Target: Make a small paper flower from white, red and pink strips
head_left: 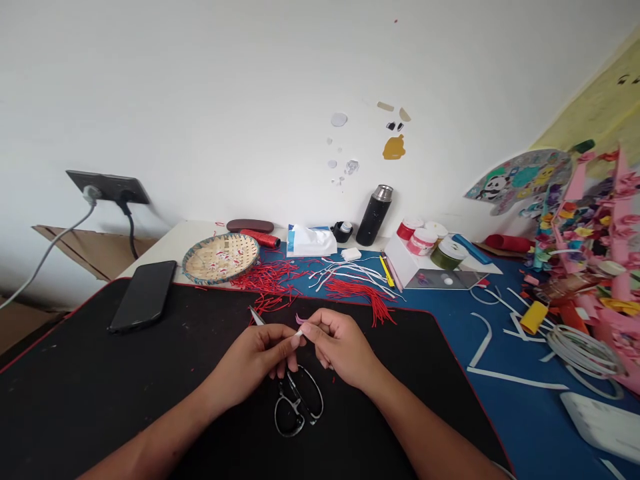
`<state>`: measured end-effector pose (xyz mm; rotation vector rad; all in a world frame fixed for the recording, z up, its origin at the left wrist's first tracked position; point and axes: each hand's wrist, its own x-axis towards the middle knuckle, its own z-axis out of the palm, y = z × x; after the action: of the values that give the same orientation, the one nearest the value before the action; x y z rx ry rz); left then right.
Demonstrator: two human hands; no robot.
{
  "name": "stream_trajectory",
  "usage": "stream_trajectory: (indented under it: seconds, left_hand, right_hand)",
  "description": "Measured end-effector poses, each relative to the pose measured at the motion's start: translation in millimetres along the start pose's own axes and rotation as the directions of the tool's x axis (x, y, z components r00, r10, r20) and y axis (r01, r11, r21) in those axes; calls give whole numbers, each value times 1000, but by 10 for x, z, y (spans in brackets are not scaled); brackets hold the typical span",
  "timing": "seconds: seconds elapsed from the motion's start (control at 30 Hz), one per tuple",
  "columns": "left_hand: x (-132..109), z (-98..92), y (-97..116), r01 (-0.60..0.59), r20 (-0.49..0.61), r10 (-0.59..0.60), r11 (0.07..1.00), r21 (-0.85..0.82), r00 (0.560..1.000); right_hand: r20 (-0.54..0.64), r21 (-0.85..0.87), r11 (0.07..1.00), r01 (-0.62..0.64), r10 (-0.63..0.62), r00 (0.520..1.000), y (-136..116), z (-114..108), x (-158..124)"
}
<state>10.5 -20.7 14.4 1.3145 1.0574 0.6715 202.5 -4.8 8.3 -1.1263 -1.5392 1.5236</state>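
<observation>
My left hand [267,353] and my right hand [340,343] meet over the black mat, thumbs and fingertips closed. Pinched between them is a small white cord piece [299,333], mostly covered by the fingers. Thin purple strands [301,319] stick up beside my right fingertips; how they join the white piece is hidden. Under the hands lie scissors [289,419], their black-and-white handles toward me and the blade tip showing beyond my left hand. Cut red cords [273,283] and white cords [350,271] lie in loose heaps just past the hands.
A phone [143,297] rests on the mat at left, near a woven basket [193,272] holding small pieces. Behind stand a tissue pack [313,241], a black flask [374,217] and spools of cord [421,241] on a box. Paper flowers [620,220] and a coiled cable [583,350] crowd the right.
</observation>
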Motion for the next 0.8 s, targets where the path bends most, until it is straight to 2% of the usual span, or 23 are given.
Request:
stream_trajectory:
  seconds: [0.3,0.47,0.63,0.8]
  left_hand:
    - [8,-34,2,24,15,-23,997,-69,1000]
    - [-11,-21,12,20,22,-20,1000,-8,1000]
    - [-32,-3,48,0,-18,1,994,105,1000]
    - [-18,-15,42,2,-17,0,997,82,1000]
  right_hand:
    - [0,2,1000,23,-23,1000,19,8,-15]
    - [1,-73,997,24,-24,1000,23,12,-25]
    - [2,-83,995,47,-47,999,20,20,-19]
    - [13,-83,996,34,-33,999,-4,26,-13]
